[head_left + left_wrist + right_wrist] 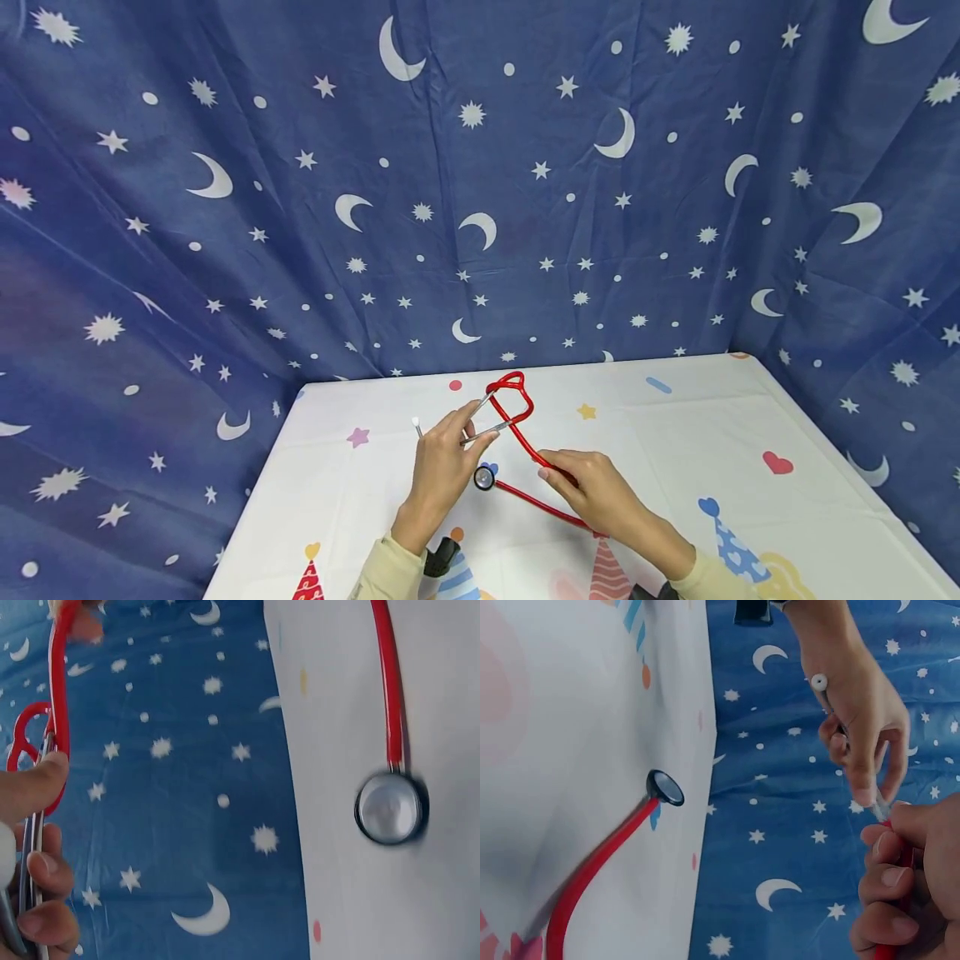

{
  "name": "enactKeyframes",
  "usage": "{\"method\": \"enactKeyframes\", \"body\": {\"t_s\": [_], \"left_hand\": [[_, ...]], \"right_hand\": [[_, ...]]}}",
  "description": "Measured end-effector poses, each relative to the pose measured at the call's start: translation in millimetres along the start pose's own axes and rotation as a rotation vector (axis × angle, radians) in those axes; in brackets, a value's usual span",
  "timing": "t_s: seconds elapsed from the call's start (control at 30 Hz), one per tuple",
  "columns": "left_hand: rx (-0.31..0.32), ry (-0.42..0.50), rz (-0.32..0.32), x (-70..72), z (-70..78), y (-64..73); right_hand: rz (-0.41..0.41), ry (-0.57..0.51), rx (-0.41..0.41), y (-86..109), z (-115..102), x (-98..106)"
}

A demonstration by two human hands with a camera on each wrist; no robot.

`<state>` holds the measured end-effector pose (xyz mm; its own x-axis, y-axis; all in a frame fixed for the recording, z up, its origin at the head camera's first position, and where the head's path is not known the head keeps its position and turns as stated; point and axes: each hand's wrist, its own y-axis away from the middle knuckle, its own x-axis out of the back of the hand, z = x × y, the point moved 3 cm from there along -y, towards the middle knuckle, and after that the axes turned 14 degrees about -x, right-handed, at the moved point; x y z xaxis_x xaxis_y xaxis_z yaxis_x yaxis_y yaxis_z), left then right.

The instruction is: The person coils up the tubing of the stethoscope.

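Note:
A stethoscope with red tubing (532, 450) is held up between my two hands over the table. My left hand (441, 462) grips its metal ear tubes (36, 847), with the looped upper tubing beyond the fingers. A white eartip (820, 682) sticks out past the back of that hand. My right hand (600, 492) curls its fingers round the red tubing below the loop. From there the tube hangs down and bends left to the round chest piece (484, 477), which has a dark rim and silvery face and lies low over the tabletop between the hands.
A white tablecloth (675, 433) printed with party hats, stars and hearts covers the table. Behind and at the sides hangs a blue curtain (525, 208) with moons and stars. A dark wrist strap (442, 557) shows at the left sleeve.

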<state>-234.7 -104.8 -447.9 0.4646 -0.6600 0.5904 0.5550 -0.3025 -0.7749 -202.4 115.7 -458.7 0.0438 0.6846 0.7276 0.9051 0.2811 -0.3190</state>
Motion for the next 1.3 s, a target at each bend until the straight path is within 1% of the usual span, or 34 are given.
{"method": "enactKeyframes", "body": {"t_s": [0.13, 0.3, 0.37, 0.47, 0.63, 0.7, 0.77, 0.9, 1.13, 1.3], "left_hand": [[0.040, -0.068, 0.013, 3.7, -14.6, 2.3], [0.061, -0.110, -0.002, 10.5, -30.3, 2.0], [0.062, -0.115, -0.005, 12.5, -33.4, 1.5], [0.044, -0.121, -0.028, 12.7, -33.6, 1.5], [-0.017, -0.105, -0.099, 7.2, -25.1, 2.8], [-0.042, -0.095, -0.121, 5.1, -19.9, 2.8], [-0.072, -0.086, -0.141, 3.5, -13.7, 2.2], [-0.123, -0.075, -0.169, 2.0, -2.0, 0.5], [-0.191, -0.046, -0.188, 3.7, 16.6, -2.9], [-0.297, -0.047, -0.206, 7.3, 31.6, -5.1]], "right_hand": [[-0.021, -0.013, -0.020, 5.3, -1.0, 8.1], [-0.049, -0.020, -0.036, 12.2, -4.5, 18.7], [-0.036, -0.020, -0.022, 14.2, -5.9, 23.1], [0.022, -0.019, 0.022, 13.9, -8.2, 31.6], [0.165, -0.021, 0.175, 4.8, -16.0, 50.1], [0.204, -0.019, 0.236, 0.0, -20.3, 57.3], [0.227, -0.012, 0.275, -5.1, -24.4, 63.8], [0.240, 0.000, 0.305, -15.5, -30.4, 72.8], [0.251, 0.013, 0.339, -29.3, -38.8, 79.4], [0.252, 0.010, 0.365, -36.2, -41.7, 81.6]]}}
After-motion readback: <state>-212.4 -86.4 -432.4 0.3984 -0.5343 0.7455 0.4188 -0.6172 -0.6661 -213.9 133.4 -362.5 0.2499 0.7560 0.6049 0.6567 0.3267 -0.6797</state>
